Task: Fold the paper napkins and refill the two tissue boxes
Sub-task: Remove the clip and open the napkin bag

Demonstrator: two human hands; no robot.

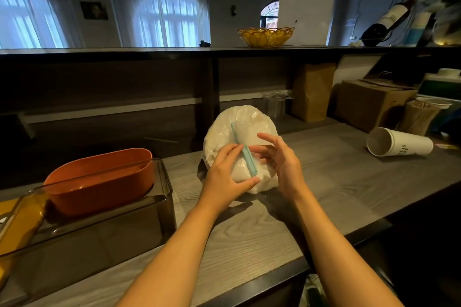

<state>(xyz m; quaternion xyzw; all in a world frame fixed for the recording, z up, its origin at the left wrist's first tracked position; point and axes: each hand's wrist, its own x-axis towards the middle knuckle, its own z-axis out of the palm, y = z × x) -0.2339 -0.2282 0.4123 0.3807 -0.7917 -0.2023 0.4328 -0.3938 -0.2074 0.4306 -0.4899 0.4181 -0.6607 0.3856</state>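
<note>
I see the left hand gripping the clear bag of napkins mid-bench, thumb under, fingers at its blue clip. Right hand released, fingers loosely spread beside the bag. Orange tissue box sits inside a smoky one at the bench's left edge; toppled paper cup lies right.

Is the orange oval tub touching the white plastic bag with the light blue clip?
Apart. The head view shows bare grey wood-grain counter between the orange oval tub and the white plastic bag.
</note>
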